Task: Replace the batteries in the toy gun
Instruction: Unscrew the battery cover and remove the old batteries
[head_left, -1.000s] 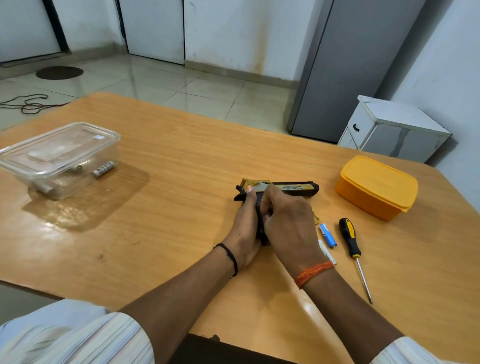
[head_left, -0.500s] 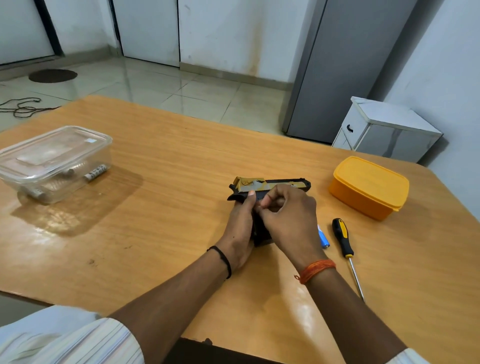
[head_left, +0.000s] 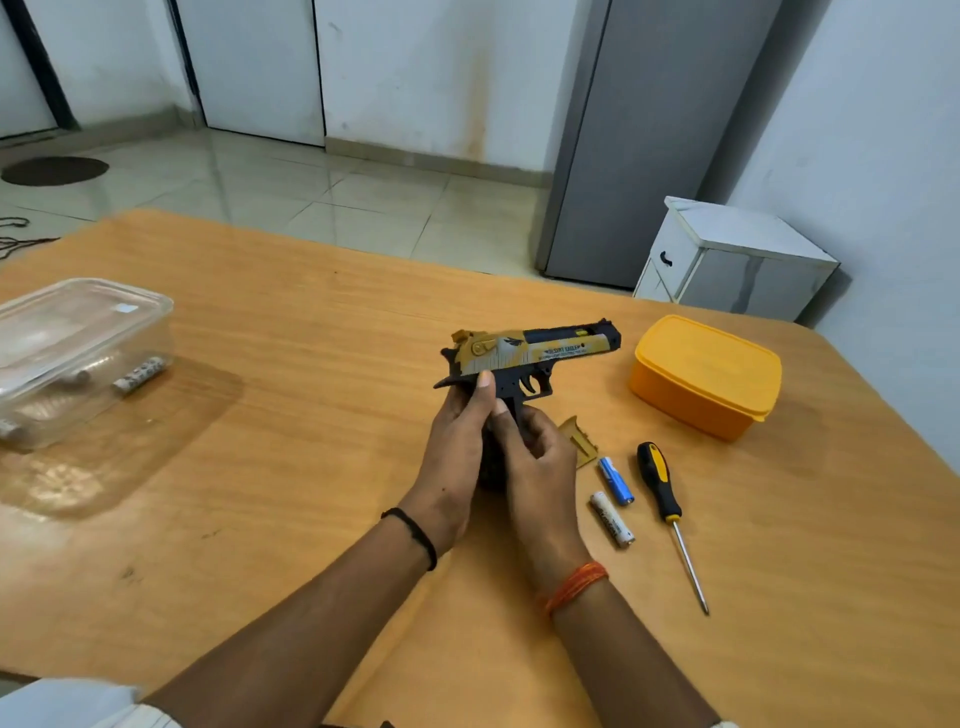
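I see toy gun (head_left: 524, 358) now raised upright off table (head_left: 311, 415); earlier flat. Left hand (head_left: 457, 452) grasping grip, right hand (head_left: 540, 462) fingers curled at grip base. Batteries (head_left: 613, 499) still out; probably checking compartment.

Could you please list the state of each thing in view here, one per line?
Toy gun: held up off the table, barrel pointing right.
Left hand: grips the gun's handle.
Right hand: grips the handle's lower part.
Gold cover: off, lying flat.
Blue battery: loose on table.
White battery: loose on table.
Screwdriver: lying unused.
Yellow box: lid on.
Clear box: lid on, batteries inside.
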